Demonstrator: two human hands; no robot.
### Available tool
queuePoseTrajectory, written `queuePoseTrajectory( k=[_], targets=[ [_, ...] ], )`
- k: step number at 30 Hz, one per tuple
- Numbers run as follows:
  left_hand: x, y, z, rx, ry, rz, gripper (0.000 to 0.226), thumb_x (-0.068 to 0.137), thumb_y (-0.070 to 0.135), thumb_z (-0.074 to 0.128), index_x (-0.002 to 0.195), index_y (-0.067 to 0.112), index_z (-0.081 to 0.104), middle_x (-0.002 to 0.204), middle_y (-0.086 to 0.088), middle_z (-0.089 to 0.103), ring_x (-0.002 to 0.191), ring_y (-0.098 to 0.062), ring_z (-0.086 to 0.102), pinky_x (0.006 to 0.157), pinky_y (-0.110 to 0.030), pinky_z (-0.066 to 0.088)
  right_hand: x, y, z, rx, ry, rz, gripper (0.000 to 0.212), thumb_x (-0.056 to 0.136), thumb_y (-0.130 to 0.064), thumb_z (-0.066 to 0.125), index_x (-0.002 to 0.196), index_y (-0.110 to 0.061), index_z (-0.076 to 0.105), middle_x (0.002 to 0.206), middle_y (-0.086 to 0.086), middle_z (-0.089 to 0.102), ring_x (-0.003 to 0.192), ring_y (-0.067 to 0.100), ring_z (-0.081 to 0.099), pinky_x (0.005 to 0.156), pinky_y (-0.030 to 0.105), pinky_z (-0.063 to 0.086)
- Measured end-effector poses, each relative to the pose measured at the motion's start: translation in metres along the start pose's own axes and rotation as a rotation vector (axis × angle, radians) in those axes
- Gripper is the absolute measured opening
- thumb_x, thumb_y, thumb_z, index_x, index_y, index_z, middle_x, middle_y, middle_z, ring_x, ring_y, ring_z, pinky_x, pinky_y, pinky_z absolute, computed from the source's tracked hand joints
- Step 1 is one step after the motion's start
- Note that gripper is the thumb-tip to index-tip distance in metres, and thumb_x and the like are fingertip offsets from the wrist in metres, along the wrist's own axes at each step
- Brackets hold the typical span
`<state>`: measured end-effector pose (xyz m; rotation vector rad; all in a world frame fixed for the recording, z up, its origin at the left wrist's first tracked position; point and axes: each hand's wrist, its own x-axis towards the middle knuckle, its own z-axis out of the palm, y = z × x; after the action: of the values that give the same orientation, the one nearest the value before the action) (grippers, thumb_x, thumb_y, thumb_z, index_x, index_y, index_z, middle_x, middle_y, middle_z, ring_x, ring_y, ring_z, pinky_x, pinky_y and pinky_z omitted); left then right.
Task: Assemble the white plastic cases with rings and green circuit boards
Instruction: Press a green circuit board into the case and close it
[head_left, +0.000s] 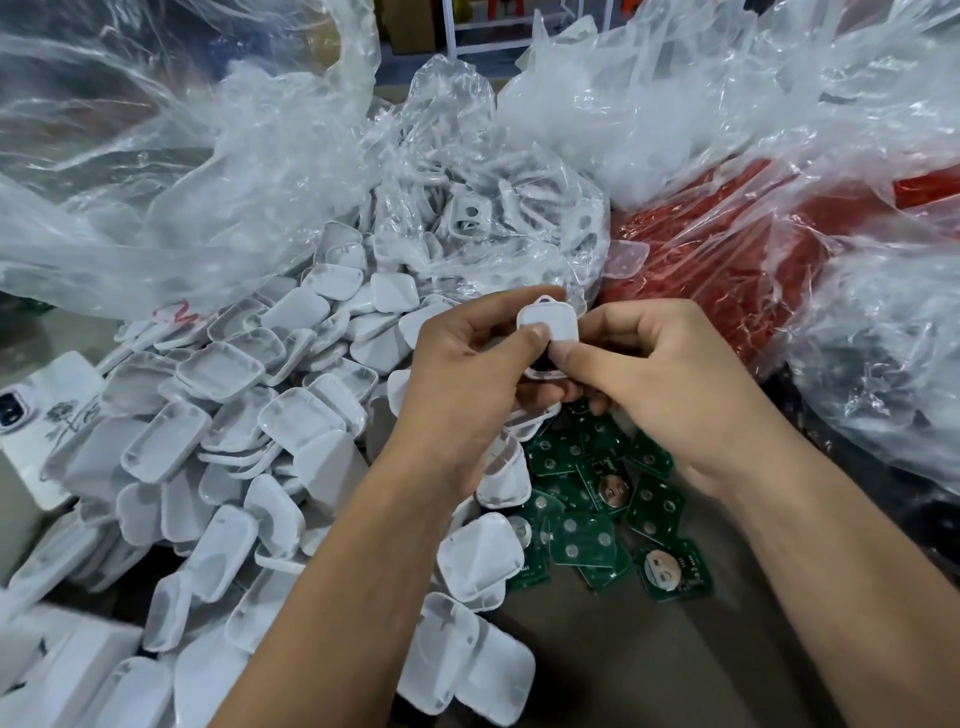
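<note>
Both hands hold one small white plastic case above the table, its loop end pointing away from me. My left hand grips it from the left with the thumb pressed on its top face. My right hand pinches it from the right, thumb on the lower edge. A second white piece shows just beneath the thumbs. Several green circuit boards lie scattered below my hands. A large heap of white case halves covers the table to the left. I cannot see any rings.
A clear plastic bag with more white cases lies open behind the heap. A bag of red parts sits at the right. A phone in a white case lies at the left edge. White boxes stand at the lower left.
</note>
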<state>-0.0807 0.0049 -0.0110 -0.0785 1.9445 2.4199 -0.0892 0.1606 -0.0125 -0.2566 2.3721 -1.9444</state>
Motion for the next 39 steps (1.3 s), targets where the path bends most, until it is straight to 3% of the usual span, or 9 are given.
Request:
queuePoseTrajectory(
  k=[11,15,21,31,35,39],
  targets=[
    [0.0005,-0.0044,0.0047,0.194,0.100,0.131,0.029,0.096,-0.004,0.061,0.110,0.014,0.079,0.075,-0.006,0.077,0.049,-0.028,0.068,0.049,-0.027,0.056,-0.0021,-0.0016,0.0028,-0.016,0.119,-0.014,0.009,0.085,-0.016,0.085,0.081,-0.020,0.078,0.057,-0.001,0.070,0.039,0.006,0.057,0.037,0.014,0.039],
    [0.0004,-0.0046,0.0040,0.207,0.090,0.123,0.032,0.094,-0.007,0.062,0.111,0.015,0.079,0.081,-0.007,0.078,0.053,-0.029,0.071,0.052,-0.029,0.058,-0.0008,-0.0004,0.0022,-0.049,0.188,0.008,0.023,0.080,-0.018,0.089,0.089,-0.017,0.068,0.060,0.003,0.071,0.038,0.014,0.061,0.036,0.018,0.040],
    [-0.0002,-0.0016,0.0020,0.144,0.017,0.088,0.044,0.090,-0.018,0.055,0.117,0.010,0.075,0.086,-0.008,0.079,0.055,-0.023,0.070,0.058,-0.031,0.062,0.0002,0.0026,-0.0003,-0.093,0.208,-0.037,0.024,0.081,-0.020,0.090,0.076,-0.015,0.067,0.059,0.003,0.071,0.040,0.016,0.064,0.036,0.019,0.041],
    [0.0000,0.0013,-0.0021,-0.004,-0.004,0.084,0.039,0.091,-0.019,0.056,0.119,0.003,0.072,0.087,-0.007,0.078,0.066,-0.024,0.071,0.066,-0.032,0.064,0.0013,0.0003,-0.0022,-0.025,0.123,-0.101,0.016,0.089,-0.013,0.080,0.078,-0.014,0.069,0.066,0.005,0.074,0.049,0.021,0.070,0.042,0.017,0.044],
    [-0.0001,-0.0001,-0.0013,-0.009,0.007,0.073,0.033,0.092,-0.014,0.060,0.114,0.006,0.075,0.086,-0.009,0.078,0.066,-0.021,0.072,0.059,-0.026,0.059,0.0022,0.0018,-0.0006,-0.079,0.144,-0.130,0.017,0.086,-0.011,0.083,0.078,-0.013,0.069,0.063,0.003,0.072,0.045,0.017,0.067,0.043,0.020,0.048],
    [0.0015,-0.0036,0.0007,0.027,0.054,0.098,0.019,0.093,-0.004,0.068,0.106,0.007,0.077,0.085,-0.014,0.077,0.063,-0.025,0.069,0.055,-0.029,0.058,0.0024,0.0035,-0.0017,-0.117,0.140,-0.163,0.017,0.085,-0.014,0.084,0.078,-0.017,0.069,0.064,0.002,0.072,0.046,0.019,0.067,0.045,0.030,0.053]
  ],
)
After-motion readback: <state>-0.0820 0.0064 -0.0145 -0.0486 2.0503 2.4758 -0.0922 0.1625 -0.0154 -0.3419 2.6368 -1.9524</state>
